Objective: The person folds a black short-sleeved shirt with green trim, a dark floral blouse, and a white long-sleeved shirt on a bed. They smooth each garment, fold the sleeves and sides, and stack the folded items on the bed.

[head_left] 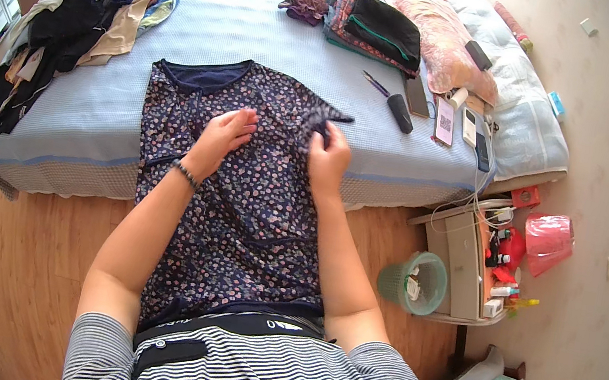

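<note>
Garment (251, 197) is lying centre-frame; right hand (330, 160) is pinching its sleeve (321, 118), left hand (223, 136) is extending a flat, unclosed grip.

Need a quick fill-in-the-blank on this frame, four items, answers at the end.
1. The right hand pinches the garment, which has a small ____ print.
2. The open hand, with a bead bracelet at its wrist, is the ____ one.
3. The bed cover is light ____.
4. The see-through wastebasket stands on the wooden ____.

Missing words: floral; left; blue; floor.
</note>
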The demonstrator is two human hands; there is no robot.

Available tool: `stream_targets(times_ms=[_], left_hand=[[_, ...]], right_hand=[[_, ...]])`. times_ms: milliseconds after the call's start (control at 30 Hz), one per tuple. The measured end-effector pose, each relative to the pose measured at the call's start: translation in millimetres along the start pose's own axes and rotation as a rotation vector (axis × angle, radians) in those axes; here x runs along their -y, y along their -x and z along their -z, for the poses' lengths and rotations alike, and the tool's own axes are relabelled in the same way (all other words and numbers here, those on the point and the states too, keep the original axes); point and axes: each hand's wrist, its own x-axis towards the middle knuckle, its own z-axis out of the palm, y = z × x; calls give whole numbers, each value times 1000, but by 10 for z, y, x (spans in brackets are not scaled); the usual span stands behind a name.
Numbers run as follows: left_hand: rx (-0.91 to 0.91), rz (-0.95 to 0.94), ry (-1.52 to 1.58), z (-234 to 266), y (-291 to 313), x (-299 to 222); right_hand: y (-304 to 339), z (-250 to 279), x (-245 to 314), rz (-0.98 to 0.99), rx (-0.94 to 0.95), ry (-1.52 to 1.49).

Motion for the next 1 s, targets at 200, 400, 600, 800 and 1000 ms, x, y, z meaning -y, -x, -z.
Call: stream_targets(times_ms=[200,400,600,800,1000], left_hand=[[112,24,637,-271,-192,147],[-149,144,156,-161,-443,481],[-219,152,-63,-221,-614,291],[-224,197,-86,-183,-792,-260],[-234,209,-502,390,-1003,-324]], right_hand=[[440,176,535,381,633,30],[1206,1336,-366,-531,831,-203],[1539,2045,-103,-624,678,-394],[1426,1915,1097,-72,714,17],[1464,1530,1345,210,1220,-196]])
